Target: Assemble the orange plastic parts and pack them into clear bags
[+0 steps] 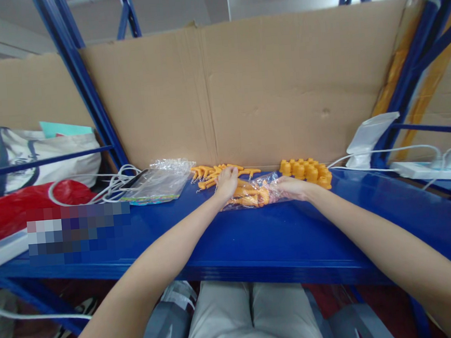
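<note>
Holding a clear plastic bag [253, 197] of orange parts by its right end with the right hand [292, 187], at the blue tabletop [262, 239]. At the bag's left side, the left hand [227, 182], fingers curled; exact grip hard to tell. Just beyond, orange branched pieces [204, 172] with thin coiled tips, grouped loosely. Right of these, beside the right hand, stubby orange pieces [307, 171] in close rows. Farther left, flat clear bags [158, 183], near white cables [117, 180] and red plastic [69, 193]. Behind, an upright cardboard sheet [266, 87]. Far right, a white power strip [436, 170]. Below the edge, pale trousers [248, 318].
</note>
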### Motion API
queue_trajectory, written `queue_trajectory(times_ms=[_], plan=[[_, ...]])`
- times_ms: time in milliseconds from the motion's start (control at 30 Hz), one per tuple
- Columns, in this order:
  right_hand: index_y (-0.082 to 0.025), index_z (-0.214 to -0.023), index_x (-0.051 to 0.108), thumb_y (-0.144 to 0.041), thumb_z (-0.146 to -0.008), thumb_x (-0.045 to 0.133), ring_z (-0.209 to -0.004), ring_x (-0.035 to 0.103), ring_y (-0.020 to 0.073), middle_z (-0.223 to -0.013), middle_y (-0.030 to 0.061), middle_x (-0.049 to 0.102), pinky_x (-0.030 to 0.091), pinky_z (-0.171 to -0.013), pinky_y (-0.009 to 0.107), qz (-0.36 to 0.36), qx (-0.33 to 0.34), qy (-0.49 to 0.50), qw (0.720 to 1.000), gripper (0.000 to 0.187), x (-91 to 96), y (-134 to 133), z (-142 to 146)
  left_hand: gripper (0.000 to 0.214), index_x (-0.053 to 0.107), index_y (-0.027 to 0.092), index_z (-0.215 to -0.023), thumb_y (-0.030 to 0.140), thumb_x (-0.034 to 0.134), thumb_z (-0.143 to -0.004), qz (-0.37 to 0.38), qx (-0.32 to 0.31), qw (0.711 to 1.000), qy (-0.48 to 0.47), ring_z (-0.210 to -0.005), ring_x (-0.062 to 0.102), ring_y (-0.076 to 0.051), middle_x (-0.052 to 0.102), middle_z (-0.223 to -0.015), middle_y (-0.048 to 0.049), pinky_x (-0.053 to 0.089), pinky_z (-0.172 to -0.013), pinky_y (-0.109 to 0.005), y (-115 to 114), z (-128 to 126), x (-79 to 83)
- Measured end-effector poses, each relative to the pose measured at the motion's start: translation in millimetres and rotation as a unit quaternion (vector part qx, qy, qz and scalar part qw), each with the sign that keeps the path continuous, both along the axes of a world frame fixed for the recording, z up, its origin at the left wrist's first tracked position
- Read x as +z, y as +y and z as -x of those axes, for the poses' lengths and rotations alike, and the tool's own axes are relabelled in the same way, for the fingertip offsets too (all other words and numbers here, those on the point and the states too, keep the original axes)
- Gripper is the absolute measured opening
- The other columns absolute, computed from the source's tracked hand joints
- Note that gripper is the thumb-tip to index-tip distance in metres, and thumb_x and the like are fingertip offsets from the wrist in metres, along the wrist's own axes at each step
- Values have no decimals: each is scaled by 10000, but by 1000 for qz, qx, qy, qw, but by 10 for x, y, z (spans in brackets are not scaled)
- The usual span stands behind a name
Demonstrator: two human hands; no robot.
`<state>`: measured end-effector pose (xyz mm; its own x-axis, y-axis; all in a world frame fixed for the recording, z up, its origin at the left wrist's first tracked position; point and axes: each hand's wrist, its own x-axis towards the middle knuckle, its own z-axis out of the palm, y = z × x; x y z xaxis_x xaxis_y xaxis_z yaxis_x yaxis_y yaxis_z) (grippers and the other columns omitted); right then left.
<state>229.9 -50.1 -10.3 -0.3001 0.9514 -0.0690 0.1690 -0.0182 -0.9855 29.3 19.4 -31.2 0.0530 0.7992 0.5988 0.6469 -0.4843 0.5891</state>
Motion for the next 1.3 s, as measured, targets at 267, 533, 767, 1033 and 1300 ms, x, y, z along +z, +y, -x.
queue_trajectory(times_ms=[267,533,767,1033,1300], plan=[[-199,-718,690,-107,-642,631,-630,658,166,-645,21,688,572,-660,284,-20,1,-27,999,133,71,-84,92,341,495,163,-1217,312,416,-920,-105,-75,979,156,-1386,294,-272,472,-1398,-131,139,-1150,-519,-329,-9,159],[-194,-680,684,-47,-603,567,-579,627,142,-629,-1,672,545,-666,271,-26,-1,-40,999,203,69,-76,79,370,462,173,-1252,364,348,-956,-101,-170,962,187,-1399,292,-245,446,-1425,-127,208,-1158,-453,-324,-52,81],[-206,-597,636,-24,-579,554,-557,605,152,-569,1,626,538,-713,315,-19,2,-50,999,200,96,-113,77,383,464,182,-1254,379,341,-949,-53,-177,965,186,-1323,412,-235,513,-1360,-124,298,-1115,-423,-299,-62,93],[-264,-510,575,-146,-585,622,-623,637,197,-549,37,626,571,-755,373,-41,16,-108,993,148,77,-85,22,338,524,209,-1207,339,365,-939,-32,-192,967,164,-1271,469,-209,558,-1318,-86,314,-1102,-396,-331,-93,69],[-251,-545,614,-84,-588,605,-743,674,208,-673,51,694,564,-813,350,-31,24,-60,997,173,153,-184,92,264,567,196,-961,279,316,-957,-13,-114,993,17,-1056,589,-188,657,-1052,-63,419,-982,-334,-274,-51,155]])
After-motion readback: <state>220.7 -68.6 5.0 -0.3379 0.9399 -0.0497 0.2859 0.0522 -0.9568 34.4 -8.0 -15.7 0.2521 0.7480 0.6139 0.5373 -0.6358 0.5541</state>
